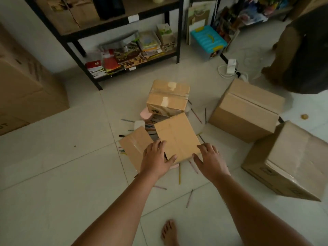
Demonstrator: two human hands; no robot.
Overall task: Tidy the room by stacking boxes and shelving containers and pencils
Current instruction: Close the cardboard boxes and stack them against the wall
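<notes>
A small flat cardboard box lies tilted on a heap on the tiled floor. My left hand touches its near left corner with spread fingers. My right hand sits at its near right corner, fingers relaxed, thumb by the edge. Another flat box lies to the left under it. A taped box stands just behind. Several pencils are scattered around the heap. Pink and white containers peek out between the boxes.
Two bigger cardboard boxes stand at the right. A large box fills the left. A black shelf unit with books and boxes stands behind; a blue-lidded bin beside it. My bare foot is below.
</notes>
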